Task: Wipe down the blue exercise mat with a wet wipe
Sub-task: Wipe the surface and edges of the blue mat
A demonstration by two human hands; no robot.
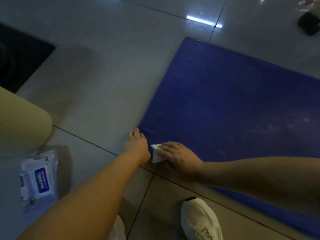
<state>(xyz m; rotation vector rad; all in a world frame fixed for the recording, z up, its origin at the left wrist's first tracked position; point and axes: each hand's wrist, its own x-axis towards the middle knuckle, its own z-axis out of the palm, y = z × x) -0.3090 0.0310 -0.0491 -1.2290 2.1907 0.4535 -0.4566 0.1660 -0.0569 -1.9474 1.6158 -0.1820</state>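
Observation:
The blue exercise mat [233,104] lies flat on the grey tiled floor and fills the right half of the view. My right hand [180,157] presses a folded white wet wipe [156,153] flat against the mat's near left corner, fingers stretched over it. My left hand [138,144] rests on the mat's left edge at that same corner, fingers curled over the edge.
A pack of wet wipes [39,181] lies on the floor at the left. A rolled beige mat [19,122] sits above it, with a dark floor mat [19,58] behind. My white shoe [200,220] stands near the bottom edge. A dark object [310,23] sits far right.

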